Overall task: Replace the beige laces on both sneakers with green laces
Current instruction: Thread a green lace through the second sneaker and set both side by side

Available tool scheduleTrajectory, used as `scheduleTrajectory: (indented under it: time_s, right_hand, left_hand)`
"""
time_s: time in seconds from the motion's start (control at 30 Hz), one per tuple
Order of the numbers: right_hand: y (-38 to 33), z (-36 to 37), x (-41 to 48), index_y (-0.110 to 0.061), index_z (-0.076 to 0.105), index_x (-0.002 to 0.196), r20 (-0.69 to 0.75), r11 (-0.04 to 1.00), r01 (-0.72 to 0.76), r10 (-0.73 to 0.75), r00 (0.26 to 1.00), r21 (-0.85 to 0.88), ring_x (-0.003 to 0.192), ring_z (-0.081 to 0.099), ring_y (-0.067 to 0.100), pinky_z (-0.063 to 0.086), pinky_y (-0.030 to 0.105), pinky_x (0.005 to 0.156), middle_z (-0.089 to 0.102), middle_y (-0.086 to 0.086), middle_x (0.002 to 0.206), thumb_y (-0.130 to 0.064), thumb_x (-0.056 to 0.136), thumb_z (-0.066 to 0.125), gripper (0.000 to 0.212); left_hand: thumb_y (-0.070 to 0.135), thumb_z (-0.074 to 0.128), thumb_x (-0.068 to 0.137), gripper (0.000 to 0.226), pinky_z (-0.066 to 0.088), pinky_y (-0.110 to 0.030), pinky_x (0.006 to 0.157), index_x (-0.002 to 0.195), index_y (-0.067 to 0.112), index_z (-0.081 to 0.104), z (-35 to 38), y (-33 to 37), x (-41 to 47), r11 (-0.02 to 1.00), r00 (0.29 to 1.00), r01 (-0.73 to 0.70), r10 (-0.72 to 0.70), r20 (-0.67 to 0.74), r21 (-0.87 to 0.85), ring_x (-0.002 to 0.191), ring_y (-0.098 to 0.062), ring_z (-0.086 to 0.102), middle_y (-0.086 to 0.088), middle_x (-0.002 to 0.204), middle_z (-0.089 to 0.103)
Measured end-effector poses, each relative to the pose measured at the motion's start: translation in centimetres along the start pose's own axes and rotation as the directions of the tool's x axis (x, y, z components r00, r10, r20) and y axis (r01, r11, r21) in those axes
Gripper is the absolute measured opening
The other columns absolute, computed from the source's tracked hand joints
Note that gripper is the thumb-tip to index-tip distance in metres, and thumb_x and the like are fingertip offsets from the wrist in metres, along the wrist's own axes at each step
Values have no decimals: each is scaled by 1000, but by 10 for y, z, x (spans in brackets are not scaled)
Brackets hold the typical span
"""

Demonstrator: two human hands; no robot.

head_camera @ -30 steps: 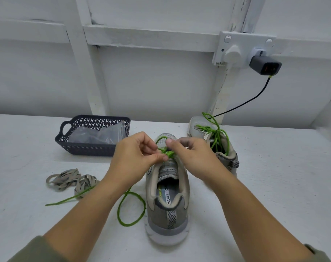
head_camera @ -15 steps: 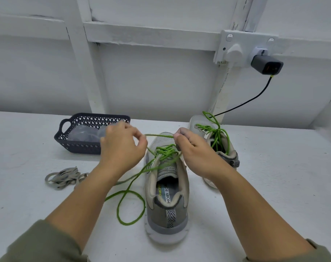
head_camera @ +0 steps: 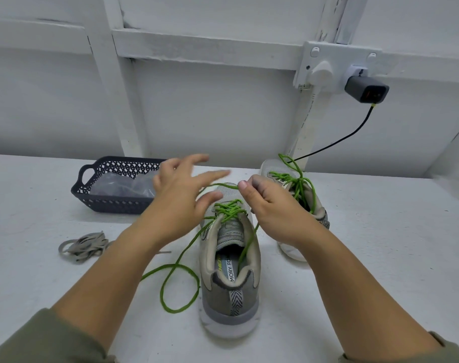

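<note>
Green lace [head_camera: 229, 211] sits threaded in the near sneaker [head_camera: 229, 292], 1 tail looped on the table [head_camera: 367, 271] beside it. My right hand [head_camera: 270, 205] pinches a strand. My left hand [head_camera: 181, 192] has fingers spread and holds nothing. I judge the lace light, limp and slippery, so I'd grip near the tip.

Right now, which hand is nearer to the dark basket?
Left. The left hand hovers open at the right end of the basket, overlapping it in view. The right hand is farther right, above the near sneaker, pinching the green lace.
</note>
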State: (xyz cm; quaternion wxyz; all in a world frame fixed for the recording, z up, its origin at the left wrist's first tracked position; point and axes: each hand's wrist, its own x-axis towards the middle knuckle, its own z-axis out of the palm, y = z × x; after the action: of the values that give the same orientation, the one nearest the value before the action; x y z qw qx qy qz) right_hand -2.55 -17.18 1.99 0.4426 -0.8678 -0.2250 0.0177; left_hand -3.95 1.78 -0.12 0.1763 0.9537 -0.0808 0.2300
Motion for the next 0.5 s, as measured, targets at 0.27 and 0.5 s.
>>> scheduleTrajectory:
  time_s: [0.27,0.5]
  right_hand:
    - [4,-6,-2,-16,45,77,-7,998,-1,2,1000,63,69,45,13,38,34,66,45,-1,70,-46,98,39,37]
    - [7,-2,1,-24,58,71,-1,998,9,-9,1000,54,53,37,4,33,26,56,44,-12,54,-40,92,60,26]
  left_hand:
    - [30,61,91,15,21,-48,97,93,25,74,0,-29,-1,894,960,279,-260,-100,350,126,-33,24,-2,148,37]
    - [60,35,89,39,19,-44,98,117,50,60,6,-2,-6,996,995,-90,90,35,0,124,-25,23,12,149,36]
